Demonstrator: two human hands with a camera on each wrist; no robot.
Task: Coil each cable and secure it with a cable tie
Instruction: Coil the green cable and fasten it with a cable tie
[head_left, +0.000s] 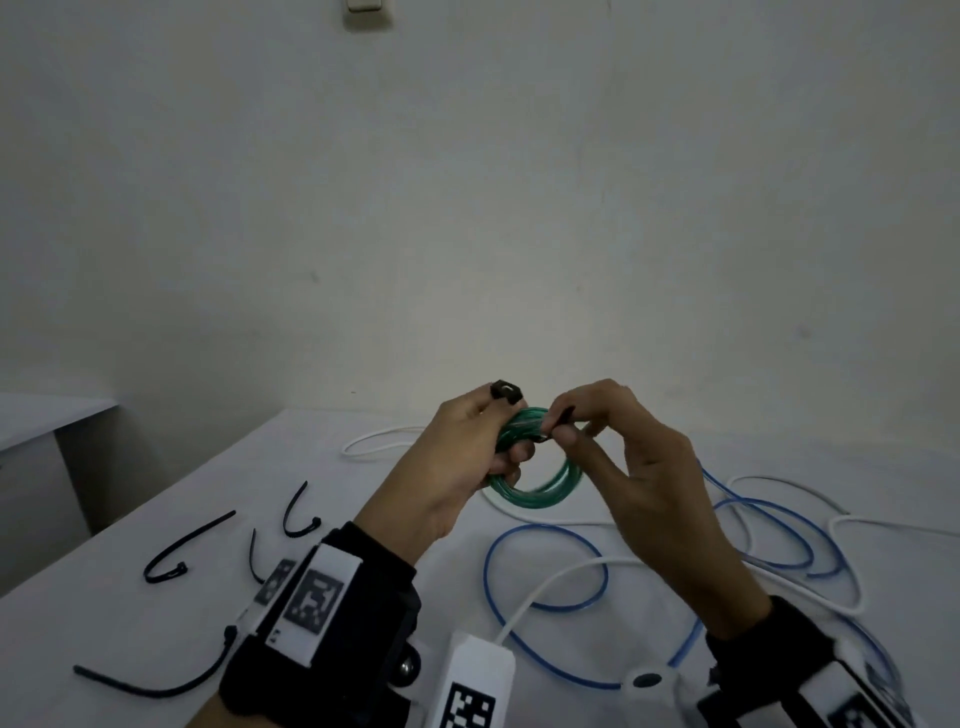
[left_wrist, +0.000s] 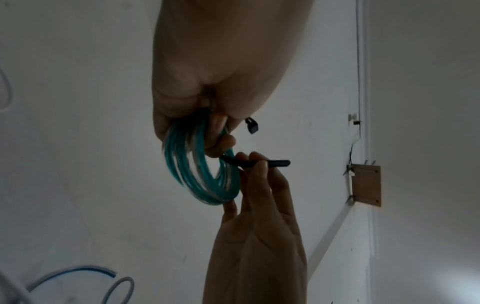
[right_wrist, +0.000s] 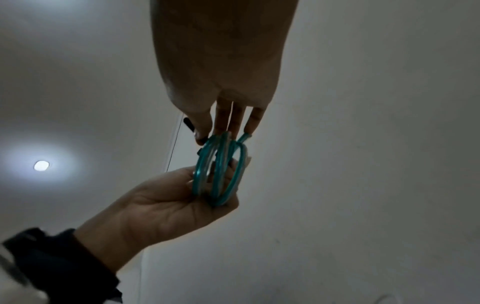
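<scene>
1. Above the white table, the left hand grips the coiled green cable.
2. Right hand pinches the black cable tie beside the coil.
3. Spare ties and a blue cable lie on the table.

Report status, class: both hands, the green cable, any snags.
Left hand grips green coil and tie head. Right hand pinches tie tail. Tie not yet threaded. Nothing in the way.
</scene>
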